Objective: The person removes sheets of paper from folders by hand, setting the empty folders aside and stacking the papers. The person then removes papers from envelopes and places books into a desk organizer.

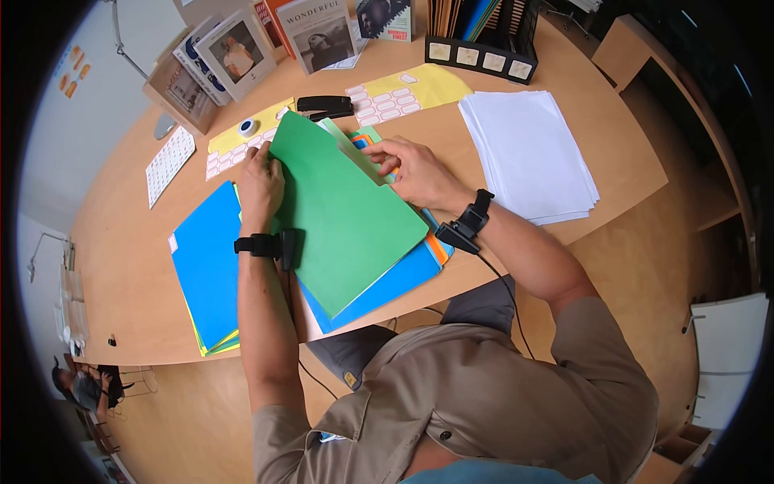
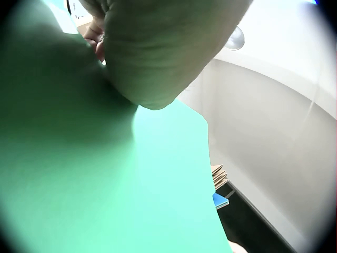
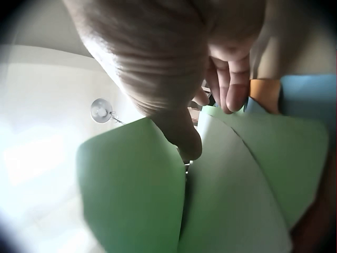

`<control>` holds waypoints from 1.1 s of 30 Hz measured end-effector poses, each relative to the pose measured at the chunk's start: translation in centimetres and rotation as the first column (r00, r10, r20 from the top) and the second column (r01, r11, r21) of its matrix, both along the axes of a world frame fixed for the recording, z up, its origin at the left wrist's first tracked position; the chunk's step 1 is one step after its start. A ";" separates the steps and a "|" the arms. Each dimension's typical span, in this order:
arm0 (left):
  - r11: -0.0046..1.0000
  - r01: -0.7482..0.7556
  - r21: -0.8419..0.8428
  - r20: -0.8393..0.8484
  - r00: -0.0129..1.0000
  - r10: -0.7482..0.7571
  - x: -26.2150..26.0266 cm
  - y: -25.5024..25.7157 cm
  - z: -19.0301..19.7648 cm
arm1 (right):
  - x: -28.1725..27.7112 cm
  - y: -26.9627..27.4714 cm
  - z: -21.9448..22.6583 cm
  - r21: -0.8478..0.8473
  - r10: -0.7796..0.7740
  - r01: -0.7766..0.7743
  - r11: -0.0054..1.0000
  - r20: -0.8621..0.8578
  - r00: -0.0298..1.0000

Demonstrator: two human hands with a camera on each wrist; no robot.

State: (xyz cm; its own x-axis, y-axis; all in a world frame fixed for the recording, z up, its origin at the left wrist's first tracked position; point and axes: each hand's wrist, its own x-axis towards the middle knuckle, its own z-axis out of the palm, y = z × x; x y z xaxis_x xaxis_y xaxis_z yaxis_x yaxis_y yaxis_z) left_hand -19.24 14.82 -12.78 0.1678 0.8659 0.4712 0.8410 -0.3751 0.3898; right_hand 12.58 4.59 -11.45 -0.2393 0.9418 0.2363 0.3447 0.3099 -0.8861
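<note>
Two hands are handling a bright green folder point(image 1: 347, 218), which, from the head view, is lying tilted over a blue folder point(image 1: 395, 282) on the tabletop point(image 1: 137, 266). The left hand point(image 1: 262, 185) is gripping its upper left edge; the right hand point(image 1: 415, 173) is reaching in at its upper right side. At the left wrist, its smooth face is showing dark green in shadow and minty where lit. At the right wrist, green and paler leaves are standing apart, the thumb point(image 3: 184, 145) dipping between; whether that hand is pinching one, I cannot tell.
</note>
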 end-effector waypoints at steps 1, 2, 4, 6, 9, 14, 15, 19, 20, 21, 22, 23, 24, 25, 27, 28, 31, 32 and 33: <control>1.000 0.012 0.015 0.033 0.999 -0.013 0.2 -0.2 0.7 | 0.0 0.0 0.1 0.027 -0.026 0.025 0.999 0.041 0.999; 1.000 0.012 0.014 0.033 0.999 -0.013 0.4 -0.6 1.3 | 0.0 -0.1 0.1 0.026 -0.026 0.025 0.999 0.041 0.999; 0.987 0.100 -0.126 0.228 0.971 -0.069 1.1 -1.4 2.6 | -0.1 -0.2 0.2 0.071 -0.105 0.099 0.992 0.081 0.991; 0.984 0.145 -0.102 0.253 0.961 -0.115 1.8 -2.0 3.0 | -0.1 -0.1 0.5 0.102 -0.087 0.085 0.991 0.016 0.996; 0.973 0.225 -0.039 0.286 0.936 -0.205 2.1 -1.8 2.5 | -0.2 -0.3 1.6 0.152 -0.074 0.077 0.985 -0.026 0.997; 0.965 0.260 -0.014 0.269 0.931 -0.247 3.2 -2.3 2.2 | -0.5 0.0 0.9 0.221 -0.079 0.085 0.971 -0.039 0.996; 0.962 0.271 -0.020 0.261 0.931 -0.256 3.4 -2.7 2.7 | -0.4 0.1 0.7 0.194 -0.069 0.080 0.978 -0.065 0.996; 0.958 0.282 0.048 0.239 0.928 -0.285 3.4 -2.5 2.4 | 0.1 0.5 0.1 -0.028 0.005 -0.012 1.000 -0.256 0.967; 0.960 0.276 0.052 0.248 0.927 -0.280 3.6 -2.7 2.4 | 0.1 0.7 -0.2 -0.028 0.005 -0.012 1.000 -0.256 0.967; 0.961 0.271 0.057 0.257 0.926 -0.276 3.7 -2.9 2.5 | 0.1 0.8 -0.5 -0.052 0.006 -0.025 0.998 -0.324 0.946; 0.961 0.271 0.056 0.256 0.926 -0.276 3.8 -2.9 2.6 | 0.1 0.9 -0.6 -0.075 0.006 -0.038 0.996 -0.390 0.921; 0.960 0.275 0.057 0.256 0.925 -0.280 3.9 -3.0 2.6 | 0.2 0.9 -0.6 -0.075 0.005 -0.037 0.996 -0.391 0.920; 0.958 0.279 0.058 0.256 0.924 -0.285 4.0 -3.0 2.6 | 0.4 0.9 -0.6 -0.099 0.028 -0.062 0.993 -0.315 0.949; 0.958 0.280 0.057 0.255 0.924 -0.285 4.1 -3.0 2.5 | 0.5 0.9 -0.5 -0.124 0.055 -0.086 0.988 -0.237 0.970; 0.950 0.297 0.097 0.177 0.934 -0.310 4.4 -3.0 2.5 | 0.2 0.5 -0.5 -0.052 0.018 -0.026 0.998 -0.159 0.987; 0.950 0.296 0.099 0.176 0.935 -0.309 4.4 -3.1 2.6 | 0.0 0.3 -0.4 0.029 -0.025 0.027 0.999 -0.083 0.996; 0.959 0.282 0.039 0.169 0.944 -0.284 4.4 -3.3 3.2 | -0.3 0.5 -0.5 0.070 -0.131 0.144 0.987 -0.156 0.979; 0.955 0.292 0.053 0.195 0.935 -0.296 4.3 -3.2 3.0 | -0.2 0.9 -0.9 0.082 -0.124 0.138 0.987 -0.159 0.980; 0.951 0.301 0.067 0.219 0.926 -0.309 4.3 -3.2 3.0 | 0.0 1.3 -1.6 0.054 -0.156 0.173 0.983 -0.239 0.958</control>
